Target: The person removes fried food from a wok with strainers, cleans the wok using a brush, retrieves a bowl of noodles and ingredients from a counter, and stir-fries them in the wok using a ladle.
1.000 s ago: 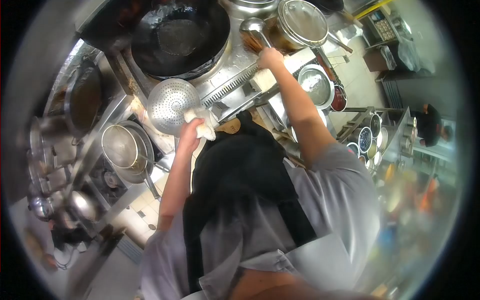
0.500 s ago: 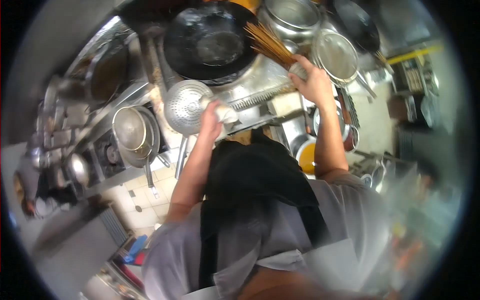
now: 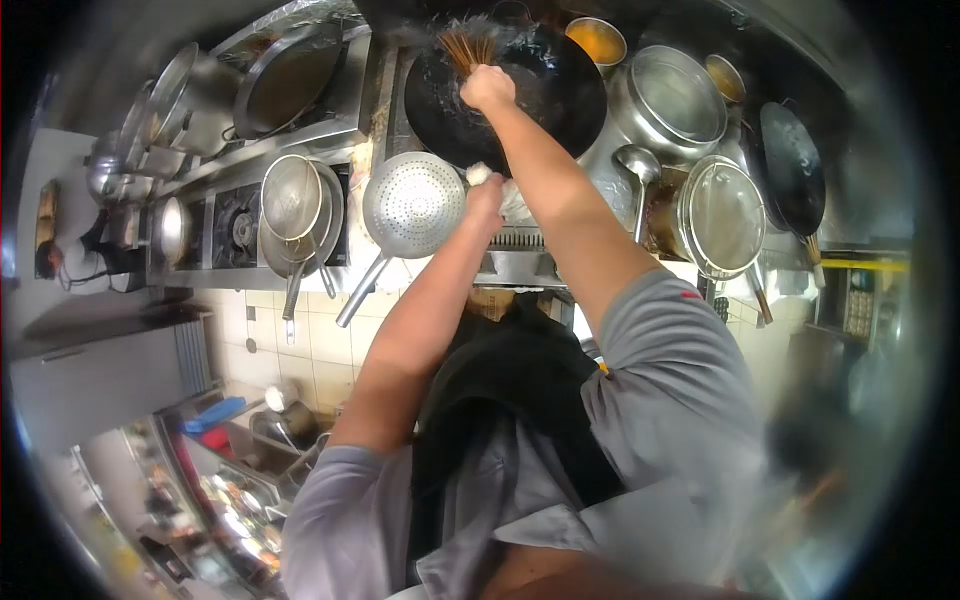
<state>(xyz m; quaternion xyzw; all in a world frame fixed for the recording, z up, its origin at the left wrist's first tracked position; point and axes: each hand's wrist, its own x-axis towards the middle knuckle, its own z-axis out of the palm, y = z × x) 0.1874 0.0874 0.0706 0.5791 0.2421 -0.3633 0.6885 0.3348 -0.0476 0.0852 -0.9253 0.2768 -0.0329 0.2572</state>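
A bamboo wok brush (image 3: pixel 467 48) is gripped in my right hand (image 3: pixel 488 90), its bristles spread against the far left inside of the black wok (image 3: pixel 568 105). Water seems to splash around the bristle tips. My left hand (image 3: pixel 485 203) is closed on a white cloth (image 3: pixel 514 204) at the wok's near edge. The cloth hides whether a handle of the wok is under it. Just left of that hand lies a perforated skimmer (image 3: pixel 414 205) with its handle pointing toward me.
A ladle (image 3: pixel 640 170), a large steel pot (image 3: pixel 678 100) and round strainers (image 3: pixel 725 215) stand on the right. Farther right leans another dark wok (image 3: pixel 792 165). An orange-filled bowl (image 3: pixel 597 42) sits behind. Leftward, a mesh strainer (image 3: pixel 291 198) rests on a pan over the stove.
My right hand has carried the brush from the wok's right side into the wok. My left hand with the cloth has come up to the near rim. The camera view has shifted.
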